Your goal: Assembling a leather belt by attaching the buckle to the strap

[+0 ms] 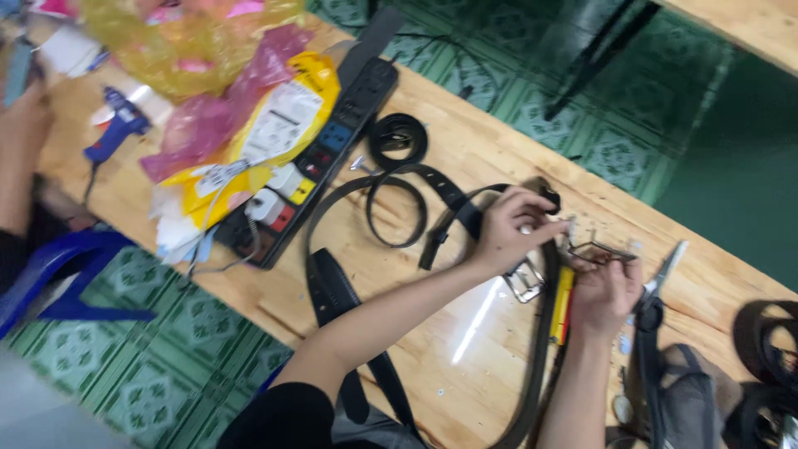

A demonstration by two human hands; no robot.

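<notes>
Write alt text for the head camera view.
A person's left hand and right hand work a metal buckle onto a dark belt on a wooden table. A black power strip, coiled belts, scissors and plastic bags lie around.

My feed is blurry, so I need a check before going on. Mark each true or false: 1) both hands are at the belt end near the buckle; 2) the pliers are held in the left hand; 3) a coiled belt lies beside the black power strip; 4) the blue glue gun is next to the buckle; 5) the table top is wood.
1) True: the left hand and right hand work close together at the belt near its metal buckle.
2) False: the pliers lie on the table beside the right hand.
3) True: the coiled belt lies by the power strip.
4) False: the glue gun lies at the far end.
5) True: the table is wooden.
</notes>
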